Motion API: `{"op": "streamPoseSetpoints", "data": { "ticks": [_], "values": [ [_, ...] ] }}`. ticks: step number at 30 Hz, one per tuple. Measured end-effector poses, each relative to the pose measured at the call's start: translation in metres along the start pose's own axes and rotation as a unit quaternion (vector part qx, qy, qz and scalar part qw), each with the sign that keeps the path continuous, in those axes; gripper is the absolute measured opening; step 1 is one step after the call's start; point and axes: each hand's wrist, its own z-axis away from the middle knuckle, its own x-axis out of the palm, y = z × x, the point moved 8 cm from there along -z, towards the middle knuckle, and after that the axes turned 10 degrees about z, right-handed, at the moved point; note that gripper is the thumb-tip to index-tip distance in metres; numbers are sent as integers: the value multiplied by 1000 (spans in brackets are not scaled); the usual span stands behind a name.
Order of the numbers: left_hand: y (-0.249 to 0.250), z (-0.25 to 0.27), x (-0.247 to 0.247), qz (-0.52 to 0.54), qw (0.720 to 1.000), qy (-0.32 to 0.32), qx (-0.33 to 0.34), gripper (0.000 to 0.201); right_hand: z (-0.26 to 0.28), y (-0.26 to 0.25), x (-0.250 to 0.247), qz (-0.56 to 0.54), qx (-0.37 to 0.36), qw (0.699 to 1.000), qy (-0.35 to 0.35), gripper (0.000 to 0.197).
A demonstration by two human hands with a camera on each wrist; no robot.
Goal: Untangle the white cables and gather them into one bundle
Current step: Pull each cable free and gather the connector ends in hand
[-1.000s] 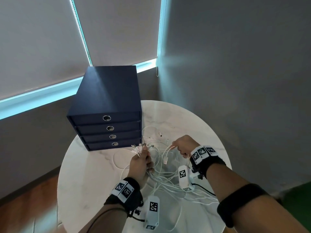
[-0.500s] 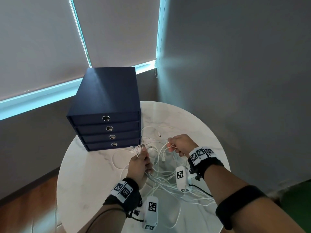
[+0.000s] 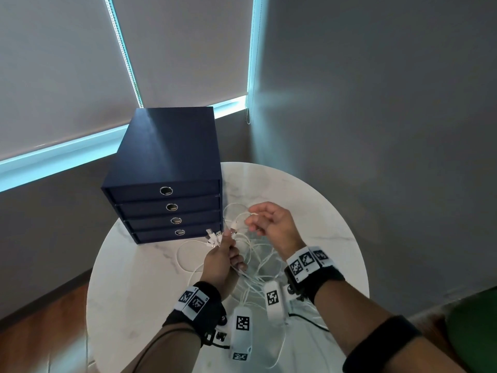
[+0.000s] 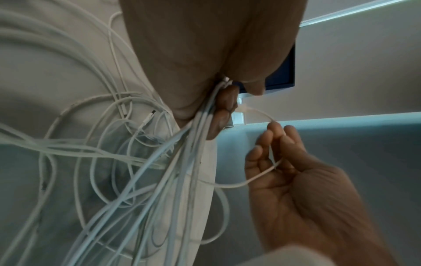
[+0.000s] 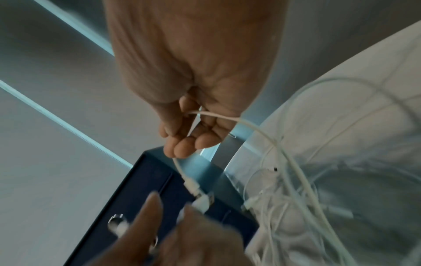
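A tangle of white cables [image 3: 259, 269] lies on the round marble table [image 3: 139, 281]. My left hand [image 3: 220, 261] grips a bundle of several cable ends, and their plugs [image 3: 213, 239] stick out above the fist; in the left wrist view the strands [image 4: 182, 162] hang down from the fist. My right hand [image 3: 271, 224] is just to the right of it, fingers curled round one single white cable [image 5: 250, 126]. That cable's plug [image 5: 193, 187] reaches the plugs in my left hand [image 5: 182, 234]. The same cable [image 4: 262, 178] runs between the fingers of my right hand [image 4: 296, 180].
A dark blue box with several drawers [image 3: 166, 179] stands on the table's far left, right behind the hands. Grey walls and window blinds close off the back. Loose cable loops spread toward the table's front edge [image 3: 271, 354].
My right hand has moved left and away from me with its single cable, closing in on the left hand's plug ends. The left hand has stayed nearly in place.
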Motion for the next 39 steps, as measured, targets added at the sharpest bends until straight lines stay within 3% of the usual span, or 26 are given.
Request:
{"op": "streamPoseSetpoints", "data": {
  "ticks": [5, 10, 15, 19, 24, 27, 30, 32, 34, 36, 39],
  "values": [
    [0, -8, 2, 10, 1000, -27, 2, 41, 23, 24, 42, 19, 16, 995, -93, 16],
    [-1, -10, -7, 38, 999, 11, -6, 18, 28, 39, 42, -10, 15, 995, -98, 15],
    [1, -16, -15, 98, 994, 51, -6, 22, 29, 53, 35, 49, 25, 991, -118, 16],
    [12, -23, -21, 120, 991, 55, 20, 29, 34, 76, 13, 109, 51, 987, -106, 7],
    [18, -21, -20, 114, 992, 33, 40, 38, 30, 101, -29, 256, 56, 962, -75, 21],
    [28, -15, -20, 96, 994, 26, 53, 40, 26, 116, -65, 363, 80, 928, -14, 23],
    [42, -11, -23, 42, 996, 21, 71, 39, 21, 119, -103, 399, 115, 907, 68, 13],
    [46, -10, -24, 4, 997, 19, 75, 37, 15, 108, -113, 353, 125, 921, 104, 9],
    [44, -8, -22, -28, 997, 11, 75, 36, 9, 89, -107, 248, 106, 956, 113, 7],
    [40, -7, -17, -61, 995, 3, 74, 36, 6, 66, -87, 147, 76, 983, 85, 9],
    [35, -4, -5, -112, 990, -5, 79, 31, 8, 37, -48, 65, 48, 997, 13, 13]
  ]
}}
